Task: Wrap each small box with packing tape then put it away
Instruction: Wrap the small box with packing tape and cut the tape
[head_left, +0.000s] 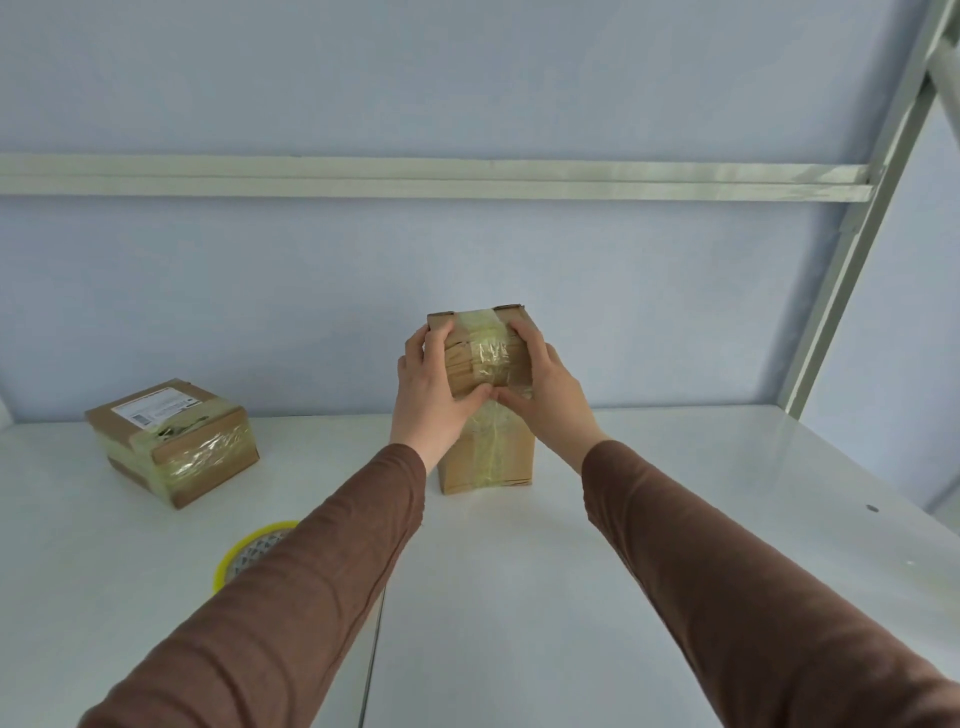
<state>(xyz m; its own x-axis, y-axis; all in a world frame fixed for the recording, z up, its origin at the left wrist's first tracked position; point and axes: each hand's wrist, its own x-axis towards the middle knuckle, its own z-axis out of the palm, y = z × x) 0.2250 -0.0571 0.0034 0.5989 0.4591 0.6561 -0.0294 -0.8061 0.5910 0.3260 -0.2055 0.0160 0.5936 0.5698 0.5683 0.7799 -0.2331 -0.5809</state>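
Near the desk's (675, 519) back left corner a taped box (174, 441) is seen, with a yellow tape roll (244, 553) nearer the front edge, partly hidden by a brown sleeve (291, 597). At the middle of the back edge a top box (488, 353) is stacked on a bottom box (488, 457). The top box is grasped by the left hand (428, 395) and the right hand (545, 387), fingers curled round its sides, thumbs meeting at its taped front.

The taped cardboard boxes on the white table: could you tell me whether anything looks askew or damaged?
The labelled brown cardboard box at far left sits skewed to the table edge, its tape wrinkled. Nothing looks damaged.
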